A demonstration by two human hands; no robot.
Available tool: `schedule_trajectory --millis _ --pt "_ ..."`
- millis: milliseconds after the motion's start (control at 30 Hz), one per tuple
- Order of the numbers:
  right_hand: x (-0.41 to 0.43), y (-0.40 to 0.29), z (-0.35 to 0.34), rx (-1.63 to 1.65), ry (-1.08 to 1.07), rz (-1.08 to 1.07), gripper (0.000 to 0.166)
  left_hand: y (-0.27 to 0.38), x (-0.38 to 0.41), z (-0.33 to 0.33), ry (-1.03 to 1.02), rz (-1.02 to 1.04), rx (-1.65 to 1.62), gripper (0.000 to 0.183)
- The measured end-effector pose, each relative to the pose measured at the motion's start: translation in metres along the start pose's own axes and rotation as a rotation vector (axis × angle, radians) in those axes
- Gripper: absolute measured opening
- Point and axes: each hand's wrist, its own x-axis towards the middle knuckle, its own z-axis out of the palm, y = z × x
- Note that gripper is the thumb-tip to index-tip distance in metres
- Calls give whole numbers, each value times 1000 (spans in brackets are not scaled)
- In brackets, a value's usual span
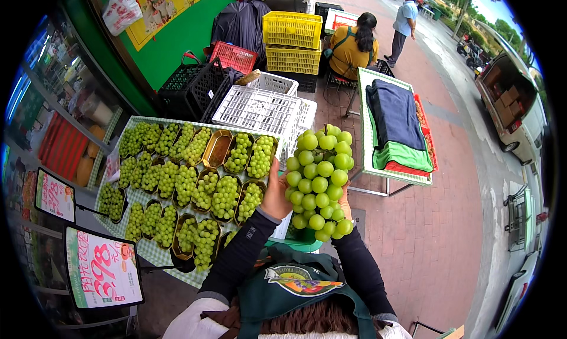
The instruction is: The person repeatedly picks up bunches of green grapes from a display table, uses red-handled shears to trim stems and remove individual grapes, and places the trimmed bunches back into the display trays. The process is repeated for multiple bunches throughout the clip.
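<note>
A large bunch of green grapes is held up in front of my chest between both hands. My left hand presses against the left side of the bunch, thumb pointing up. On the other side, my right hand supports it, mostly hidden behind the grapes. To the left, a table with a green checked cloth bears rows of boxed green grape bunches. One gold tray in the back row holds no grapes. Below the held bunch, a green container is partly visible.
White plastic crates stand behind the grape table, with yellow crates farther back. A second table with folded cloths is at the right. Price signs stick out at the left. A seated person and a standing person are beyond.
</note>
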Motion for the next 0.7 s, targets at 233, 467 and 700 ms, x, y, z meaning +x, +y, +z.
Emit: schedule_trajectory --millis 233,467,700 --pt "4 3 34 -392 54 -252 77 -12 15 -15 -223 65 -300 72" --pt "-2 -19 81 -1148 113 -268 93 -13 8 -6 -479 -47 -613 68" --pt "-31 -49 93 -1419 197 -242 84 -13 3 -2 -646 -115 -653 66"
